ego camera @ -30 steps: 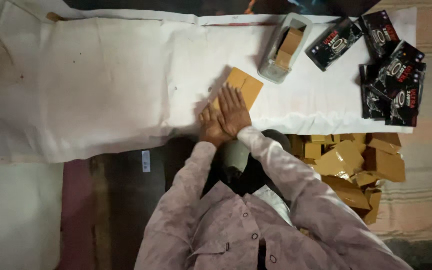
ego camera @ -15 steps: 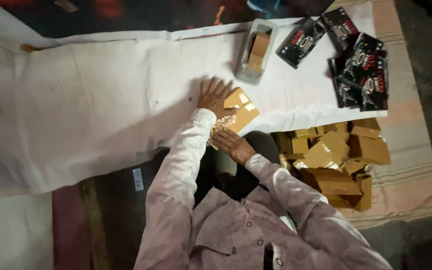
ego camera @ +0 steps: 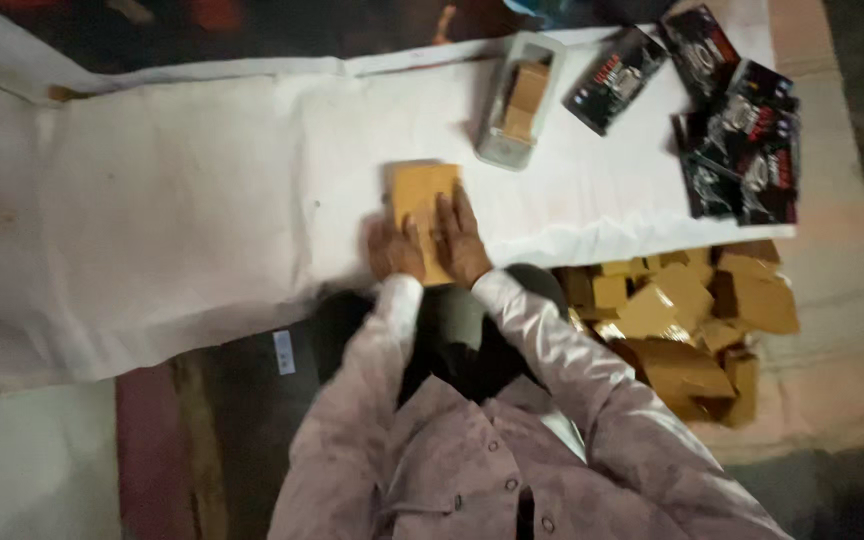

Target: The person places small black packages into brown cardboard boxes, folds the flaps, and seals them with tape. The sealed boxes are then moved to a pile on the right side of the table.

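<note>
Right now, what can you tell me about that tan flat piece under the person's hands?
The tan flat piece looks like brown cardboard or stiff paper, roughly rectangular and plain. It lies flat on the white cloth near its front edge. The left hand rests at its lower left corner and the right hand lies palm down on its lower right part, so its near end is hidden. Whether it is a folded box or a single sheet cannot be told.

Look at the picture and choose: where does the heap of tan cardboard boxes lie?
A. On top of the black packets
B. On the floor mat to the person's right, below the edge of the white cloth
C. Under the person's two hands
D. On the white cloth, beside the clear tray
B: the heap of tan boxes lies on the floor mat to the person's right, below the edge of the white cloth.
</note>
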